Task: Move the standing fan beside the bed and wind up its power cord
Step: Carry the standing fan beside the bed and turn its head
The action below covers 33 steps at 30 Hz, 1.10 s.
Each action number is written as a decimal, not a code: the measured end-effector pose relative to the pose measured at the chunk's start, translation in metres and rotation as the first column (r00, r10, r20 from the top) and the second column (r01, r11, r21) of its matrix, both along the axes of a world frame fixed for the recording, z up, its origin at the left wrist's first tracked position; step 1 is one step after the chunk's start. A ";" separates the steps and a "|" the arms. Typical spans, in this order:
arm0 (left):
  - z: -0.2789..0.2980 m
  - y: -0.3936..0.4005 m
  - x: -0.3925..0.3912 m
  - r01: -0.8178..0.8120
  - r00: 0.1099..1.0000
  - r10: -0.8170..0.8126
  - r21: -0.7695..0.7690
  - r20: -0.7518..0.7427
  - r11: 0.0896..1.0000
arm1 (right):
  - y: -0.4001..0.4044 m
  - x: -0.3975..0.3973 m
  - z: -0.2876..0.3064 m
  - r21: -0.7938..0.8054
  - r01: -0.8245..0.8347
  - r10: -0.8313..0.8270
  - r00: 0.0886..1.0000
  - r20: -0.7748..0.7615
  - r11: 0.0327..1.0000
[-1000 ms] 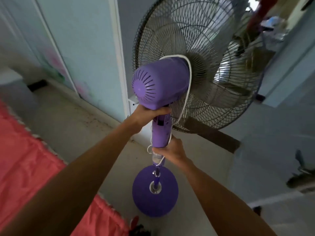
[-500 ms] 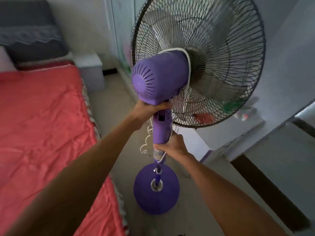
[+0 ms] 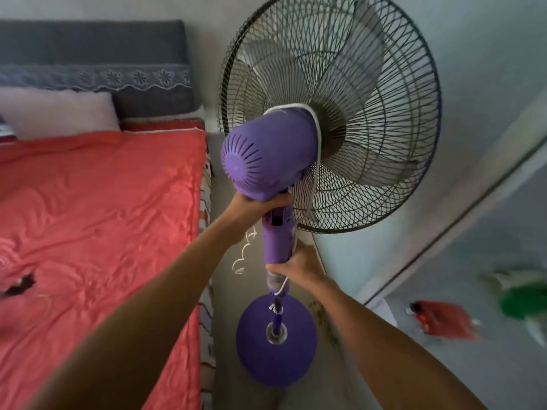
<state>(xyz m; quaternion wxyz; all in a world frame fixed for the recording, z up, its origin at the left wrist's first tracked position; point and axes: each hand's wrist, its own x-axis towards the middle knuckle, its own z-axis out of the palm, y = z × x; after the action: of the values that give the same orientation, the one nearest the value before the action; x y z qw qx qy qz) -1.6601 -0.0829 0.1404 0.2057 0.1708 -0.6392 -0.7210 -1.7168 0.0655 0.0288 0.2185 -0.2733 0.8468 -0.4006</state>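
A purple standing fan (image 3: 266,155) with a dark wire cage fills the middle of the view. My left hand (image 3: 254,207) grips its neck just under the motor housing. My right hand (image 3: 299,266) holds the purple stem lower down. The round purple base (image 3: 276,359) hangs over the grey floor strip right of the bed (image 3: 97,226), which has a red cover. The white power cord (image 3: 318,143) loops over the motor housing and runs down the stem under my right hand; a curly end (image 3: 241,258) dangles on the left of the stem.
A grey headboard (image 3: 97,63) and a pale pillow (image 3: 56,113) lie at the bed's far end. A light wall (image 3: 485,84) stands close on the right. Red and green things (image 3: 444,318) lie blurred on the floor at the right.
The view has swung left with the fan in both hands; the bed and headboard now fill the left side, and the fan sits further along the gap beside the bed.
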 end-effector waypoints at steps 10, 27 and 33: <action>0.002 -0.174 -0.142 -0.134 0.990 0.134 0.015 -0.040 0.991 | -0.181 -0.160 0.002 0.004 -0.058 0.058 0.998 -0.016 0.998; -0.017 -0.499 -0.392 -0.202 0.979 0.203 0.028 -0.027 0.979 | -0.517 -0.432 -0.022 -0.030 -0.153 0.153 0.988 -0.013 0.988; -0.028 -0.593 -0.485 -0.248 0.969 0.248 0.026 -0.011 0.969 | -0.618 -0.531 -0.034 -0.048 -0.200 0.201 0.979 0.020 0.979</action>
<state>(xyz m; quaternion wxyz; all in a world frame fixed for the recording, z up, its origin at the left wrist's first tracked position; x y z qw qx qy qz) -2.1446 -0.6758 0.1124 0.2966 0.2466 -0.6027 -0.6986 -2.2482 -0.5523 -0.0048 0.2618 -0.3574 0.8027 -0.3993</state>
